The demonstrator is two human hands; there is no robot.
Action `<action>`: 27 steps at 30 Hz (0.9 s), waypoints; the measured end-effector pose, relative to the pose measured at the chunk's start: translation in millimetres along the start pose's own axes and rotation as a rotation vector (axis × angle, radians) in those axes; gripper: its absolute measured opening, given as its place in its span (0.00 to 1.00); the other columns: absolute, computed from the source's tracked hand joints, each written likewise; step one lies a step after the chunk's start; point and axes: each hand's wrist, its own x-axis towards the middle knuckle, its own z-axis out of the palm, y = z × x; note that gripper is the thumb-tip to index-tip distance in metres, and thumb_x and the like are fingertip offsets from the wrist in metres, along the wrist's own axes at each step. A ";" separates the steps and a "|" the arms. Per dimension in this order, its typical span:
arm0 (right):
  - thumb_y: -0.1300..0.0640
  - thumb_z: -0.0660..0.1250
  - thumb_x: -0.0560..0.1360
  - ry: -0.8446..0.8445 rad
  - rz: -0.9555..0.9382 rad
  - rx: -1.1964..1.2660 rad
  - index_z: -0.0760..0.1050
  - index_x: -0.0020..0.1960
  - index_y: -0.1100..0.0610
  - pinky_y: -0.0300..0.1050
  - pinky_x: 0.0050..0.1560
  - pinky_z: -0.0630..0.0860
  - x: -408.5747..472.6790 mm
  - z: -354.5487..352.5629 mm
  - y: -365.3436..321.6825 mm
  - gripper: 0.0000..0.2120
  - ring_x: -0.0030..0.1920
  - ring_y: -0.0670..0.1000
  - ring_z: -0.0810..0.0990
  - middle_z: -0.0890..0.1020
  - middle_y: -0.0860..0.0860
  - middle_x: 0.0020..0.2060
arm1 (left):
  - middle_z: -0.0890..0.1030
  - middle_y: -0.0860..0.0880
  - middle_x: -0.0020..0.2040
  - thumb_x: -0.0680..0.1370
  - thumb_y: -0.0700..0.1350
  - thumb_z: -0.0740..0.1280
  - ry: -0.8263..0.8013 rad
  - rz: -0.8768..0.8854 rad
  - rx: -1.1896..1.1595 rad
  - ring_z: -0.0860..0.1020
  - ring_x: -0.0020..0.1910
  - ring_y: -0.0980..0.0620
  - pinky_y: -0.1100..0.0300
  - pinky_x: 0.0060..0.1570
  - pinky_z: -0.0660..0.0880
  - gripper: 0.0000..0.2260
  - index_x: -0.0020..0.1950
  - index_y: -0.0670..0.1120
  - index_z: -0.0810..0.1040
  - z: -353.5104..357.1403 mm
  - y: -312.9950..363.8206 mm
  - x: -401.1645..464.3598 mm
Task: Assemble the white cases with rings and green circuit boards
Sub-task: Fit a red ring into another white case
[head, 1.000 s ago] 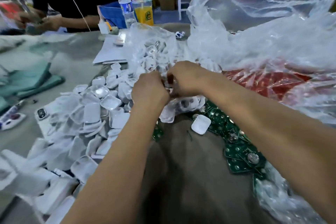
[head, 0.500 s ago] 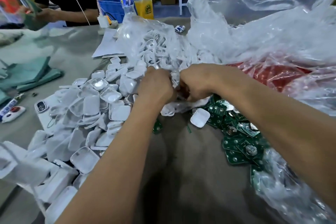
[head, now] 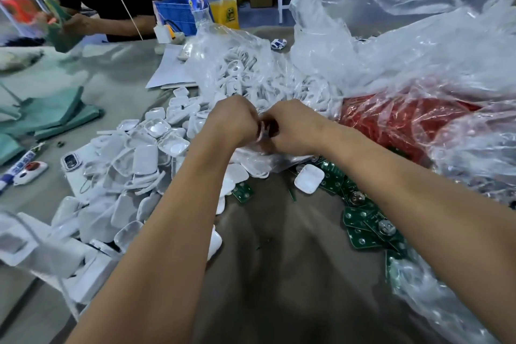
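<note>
Head view is showing a big heap of small white rounded-square plastic case shells (head: 131,165) sitting on the left of the grey table (head: 279,260). Those are looking light, stiff and a bit slick, so I'm guessing pinching them by the rims is the way to go. Mid-frame the left hand (head: 233,121) and right hand (head: 293,127) are curling close together, pinching one small white piece (head: 264,132) between them; can't tell if it's a case or a ring. Behind them a clear plastic bag of white rings (head: 243,72) is lying open. To the right, flat green circuit boards (head: 365,226) are piling up, thin and rigid, probably best held by the edges
</note>
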 end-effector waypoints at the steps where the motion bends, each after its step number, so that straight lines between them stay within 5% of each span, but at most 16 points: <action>1: 0.54 0.73 0.75 -0.010 0.026 0.065 0.80 0.41 0.56 0.42 0.33 0.69 0.2 -0.9 0.4 0.07 0.37 0.52 0.78 0.80 0.51 0.34 | 0.82 0.43 0.43 0.72 0.31 0.61 0.028 -0.016 -0.059 0.78 0.44 0.43 0.59 0.35 0.69 0.14 0.44 0.43 0.85 1.3 -1.1 -0.5; 5: 0.59 0.67 0.82 -0.002 0.193 0.511 0.81 0.39 0.59 0.37 0.21 0.69 -9.6 -6.2 9.6 0.13 0.22 0.48 0.78 0.84 0.55 0.29 | 0.83 0.47 0.43 0.69 0.31 0.62 0.266 0.003 -0.250 0.80 0.43 0.46 0.61 0.36 0.70 0.16 0.42 0.48 0.85 8.2 4.6 -3.7; 8: 0.62 0.65 0.83 0.002 0.280 0.810 0.83 0.47 0.64 0.37 0.19 0.67 -22.2 -5.3 17.3 0.10 0.20 0.49 0.76 0.86 0.58 0.32 | 0.84 0.48 0.48 0.72 0.33 0.65 0.243 0.069 -0.259 0.82 0.48 0.48 0.60 0.41 0.77 0.15 0.48 0.50 0.86 15.7 14.5 -4.0; 11: 0.62 0.65 0.82 0.003 0.302 0.697 0.82 0.50 0.67 0.44 0.24 0.77 -20.2 -4.0 11.8 0.09 0.26 0.55 0.81 0.85 0.57 0.30 | 0.84 0.44 0.52 0.72 0.32 0.66 0.169 0.044 -0.198 0.81 0.53 0.43 0.52 0.52 0.80 0.17 0.55 0.47 0.86 25.1 19.6 -4.7; 14: 0.65 0.63 0.79 0.092 0.333 0.311 0.83 0.53 0.62 0.51 0.46 0.83 -5.1 5.8 -2.5 0.10 0.47 0.61 0.86 0.87 0.61 0.46 | 0.83 0.40 0.51 0.73 0.33 0.64 0.242 -0.004 -0.141 0.80 0.51 0.39 0.51 0.48 0.79 0.14 0.55 0.42 0.84 30.9 17.9 -8.4; 18: 0.65 0.64 0.79 0.236 0.445 0.382 0.83 0.56 0.60 0.53 0.54 0.83 5.1 21.3 -6.5 0.10 0.51 0.60 0.84 0.85 0.59 0.51 | 0.83 0.43 0.48 0.72 0.35 0.65 0.301 -0.060 -0.150 0.80 0.49 0.42 0.55 0.43 0.73 0.11 0.52 0.43 0.83 35.4 14.8 -12.9; 23: 0.64 0.71 0.76 0.435 0.456 0.658 0.84 0.46 0.60 0.56 0.45 0.86 -10.2 12.7 3.4 0.03 0.40 0.59 0.87 0.86 0.58 0.39 | 0.82 0.41 0.54 0.78 0.43 0.65 0.425 -0.098 -0.080 0.79 0.57 0.39 0.52 0.51 0.74 0.10 0.58 0.44 0.81 31.8 8.7 -14.4; 27: 0.66 0.74 0.74 0.612 0.366 0.826 0.81 0.41 0.60 0.46 0.29 0.81 -38.7 -13.7 17.6 0.04 0.26 0.53 0.85 0.85 0.55 0.30 | 0.80 0.46 0.38 0.83 0.48 0.63 0.480 0.138 -0.271 0.81 0.43 0.45 0.56 0.39 0.73 0.15 0.40 0.43 0.79 28.7 30.9 -13.9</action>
